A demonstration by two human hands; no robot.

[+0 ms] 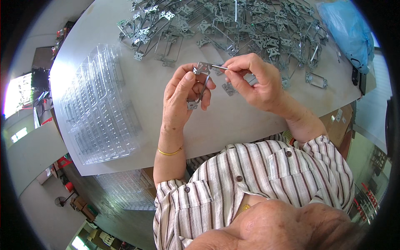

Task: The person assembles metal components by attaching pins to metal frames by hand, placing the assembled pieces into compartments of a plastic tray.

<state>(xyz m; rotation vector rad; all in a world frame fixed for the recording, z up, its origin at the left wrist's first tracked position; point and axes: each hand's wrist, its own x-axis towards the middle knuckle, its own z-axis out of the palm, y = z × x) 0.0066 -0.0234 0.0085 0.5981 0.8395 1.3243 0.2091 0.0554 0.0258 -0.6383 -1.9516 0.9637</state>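
My left hand [176, 91] is closed around a metal bracket frame, its fingers and thumb holding it upright above the white table [233, 121]. At the upper end of this bracket frame [203, 68] is a flat plate with holes; a rod leads down to another plate [192, 105] near the palm. My right hand [262, 81] pinches a thin metal rod [220, 67] between thumb and fingertips. The rod's tip meets the upper plate; whether it is a tool or part of the frame I cannot tell.
A wide heap of similar metal brackets [266, 29] covers the table's far side. Clear plastic trays [100, 108] lie at the left, with more trays [127, 189] below the table edge. One bracket [316, 80] lies apart at the right, near a blue plastic bag [348, 31].
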